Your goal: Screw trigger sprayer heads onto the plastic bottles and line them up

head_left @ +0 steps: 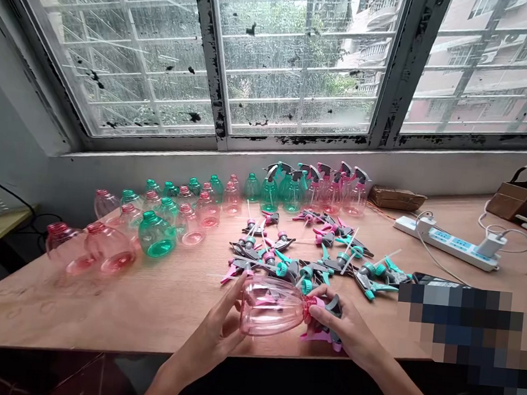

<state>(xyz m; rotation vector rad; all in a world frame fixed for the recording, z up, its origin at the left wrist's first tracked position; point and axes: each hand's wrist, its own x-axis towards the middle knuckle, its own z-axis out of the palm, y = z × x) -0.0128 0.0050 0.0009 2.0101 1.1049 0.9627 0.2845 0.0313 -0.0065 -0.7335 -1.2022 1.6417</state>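
Note:
A clear pink spray bottle point(272, 312) lies sideways in the air over the table's front edge, its neck to the right. My left hand point(222, 329) grips its base end, thumb and fingers around it. At the neck, my right hand point(342, 324) is closed on a pink and grey trigger spray head point(320, 338), which sits at the bottle's mouth. How far it is screwed on cannot be seen. Just behind lies a heap of loose trigger spray heads point(285, 264), pink-grey and teal-grey, with thin tubes.
Several open pink and green bottles point(156, 231) stand at the left. Bottles with spray heads point(317, 193) line the wall. A power strip point(446, 241) with cables, a brown package point(397, 199) and a brown bag point(526, 193) are at the right.

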